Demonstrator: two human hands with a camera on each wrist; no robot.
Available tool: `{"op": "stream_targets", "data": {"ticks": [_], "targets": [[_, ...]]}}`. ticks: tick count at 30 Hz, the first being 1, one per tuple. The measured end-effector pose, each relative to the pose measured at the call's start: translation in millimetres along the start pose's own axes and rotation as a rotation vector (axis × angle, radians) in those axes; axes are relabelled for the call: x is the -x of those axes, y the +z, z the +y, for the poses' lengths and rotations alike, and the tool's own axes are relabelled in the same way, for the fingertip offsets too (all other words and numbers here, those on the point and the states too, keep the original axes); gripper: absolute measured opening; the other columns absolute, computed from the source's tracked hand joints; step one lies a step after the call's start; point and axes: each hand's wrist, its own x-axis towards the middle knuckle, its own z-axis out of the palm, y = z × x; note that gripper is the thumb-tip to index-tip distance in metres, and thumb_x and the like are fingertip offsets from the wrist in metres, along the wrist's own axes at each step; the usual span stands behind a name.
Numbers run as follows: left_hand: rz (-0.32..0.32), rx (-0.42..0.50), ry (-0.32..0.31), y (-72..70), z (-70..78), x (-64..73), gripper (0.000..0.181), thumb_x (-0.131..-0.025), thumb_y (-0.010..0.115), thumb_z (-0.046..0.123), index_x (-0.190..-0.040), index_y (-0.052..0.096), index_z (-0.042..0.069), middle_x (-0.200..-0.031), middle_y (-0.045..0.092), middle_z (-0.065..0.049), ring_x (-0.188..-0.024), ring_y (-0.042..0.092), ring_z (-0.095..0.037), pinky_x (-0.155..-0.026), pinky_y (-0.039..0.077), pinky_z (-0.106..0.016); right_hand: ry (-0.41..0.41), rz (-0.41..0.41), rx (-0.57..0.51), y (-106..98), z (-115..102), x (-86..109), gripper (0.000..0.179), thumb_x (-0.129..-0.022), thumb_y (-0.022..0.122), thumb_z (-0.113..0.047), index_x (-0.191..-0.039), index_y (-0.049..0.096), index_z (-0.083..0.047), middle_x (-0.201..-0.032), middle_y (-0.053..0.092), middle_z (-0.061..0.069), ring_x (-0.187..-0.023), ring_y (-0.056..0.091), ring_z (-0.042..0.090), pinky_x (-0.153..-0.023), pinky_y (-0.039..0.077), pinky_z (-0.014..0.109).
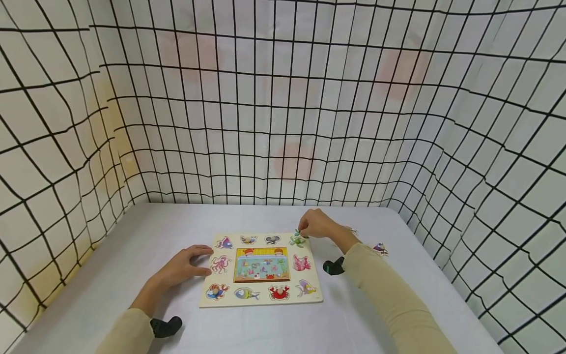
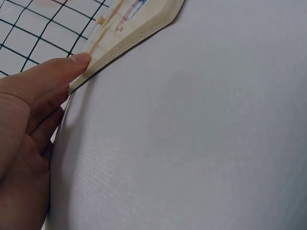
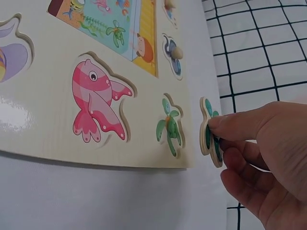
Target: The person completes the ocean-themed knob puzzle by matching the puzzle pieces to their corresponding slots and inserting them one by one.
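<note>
A wooden peg puzzle board (image 1: 264, 296) with sea-animal shapes lies flat on the white table. My right hand (image 1: 316, 223) is above its far right corner and pinches a green turtle puzzle piece (image 3: 206, 129) between thumb and fingers. The piece is tilted on edge, just apart from the board, beside the turtle-shaped recess (image 3: 170, 128). My left hand (image 1: 179, 267) is at the board's left edge, its thumb (image 2: 72, 67) touching the rim and its fingers extended. A crab piece (image 1: 279, 293) and a hermit crab piece (image 1: 215, 291) sit in their recesses with knobs showing.
Right of the board lie a purple puzzle piece (image 1: 380, 249) and another piece (image 1: 351, 229) partly hidden by the right forearm. The pink fish recess (image 3: 98, 98) holds no piece. White walls with black grid lines (image 1: 269, 105) enclose the table's back and sides.
</note>
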Motion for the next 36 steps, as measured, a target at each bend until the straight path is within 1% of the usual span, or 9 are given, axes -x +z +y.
{"op": "stream_targets", "data": {"ticks": [3, 9, 13, 27, 36], "targets": [[0.002, 0.001, -0.001, 1.1, 0.2, -0.8, 0.062, -0.083, 0.088, 0.027, -0.137, 0.066, 0.006, -0.152, 0.048, -0.021, -0.147, 0.03, -0.048, -0.116, 0.021, -0.069, 0.006, -0.001, 0.003, 3.3, 0.0, -0.5, 0.006, -0.093, 0.077, -0.013, -0.098, 0.08, -0.01, -0.084, 0.069, -0.004, -0.078, 0.061, 0.014, -0.069, 0.055, 0.029], [0.001, -0.009, -0.007, 2.3, -0.3, -1.8, 0.063, -0.082, 0.089, 0.027, -0.137, 0.066, 0.006, -0.152, 0.048, -0.021, -0.147, 0.03, -0.048, -0.116, 0.022, -0.069, -0.008, -0.009, -0.002, 10.7, 0.8, -2.9, 0.006, -0.093, 0.078, -0.014, -0.097, 0.08, -0.011, -0.084, 0.069, -0.005, -0.079, 0.061, 0.014, -0.07, 0.055, 0.03], [0.0, -0.003, -0.017, 1.6, 0.3, -1.9, 0.063, -0.082, 0.089, 0.028, -0.137, 0.066, 0.006, -0.153, 0.048, -0.021, -0.147, 0.029, -0.048, -0.116, 0.021, -0.069, 0.004, -0.017, -0.005, 15.4, 1.4, -5.7, 0.006, -0.093, 0.078, -0.015, -0.097, 0.08, -0.012, -0.085, 0.068, -0.006, -0.079, 0.06, 0.014, -0.071, 0.055, 0.03], [0.006, -0.004, -0.009, 0.2, -1.1, -1.7, 0.063, -0.082, 0.089, 0.027, -0.137, 0.066, 0.006, -0.152, 0.048, -0.02, -0.147, 0.031, -0.047, -0.116, 0.022, -0.069, 0.029, -0.019, -0.025, 27.8, 2.5, -10.5, 0.004, -0.093, 0.079, -0.016, -0.095, 0.079, -0.013, -0.085, 0.067, -0.005, -0.081, 0.059, 0.015, -0.074, 0.055, 0.032], [0.005, -0.008, -0.01, 2.0, 0.8, -1.0, 0.063, -0.082, 0.089, 0.026, -0.137, 0.066, 0.005, -0.152, 0.048, -0.021, -0.147, 0.03, -0.048, -0.116, 0.022, -0.069, 0.031, -0.013, -0.045, 36.9, 5.6, -9.9, 0.003, -0.092, 0.079, -0.015, -0.092, 0.078, -0.012, -0.085, 0.067, -0.004, -0.08, 0.059, 0.016, -0.072, 0.054, 0.03]]}}
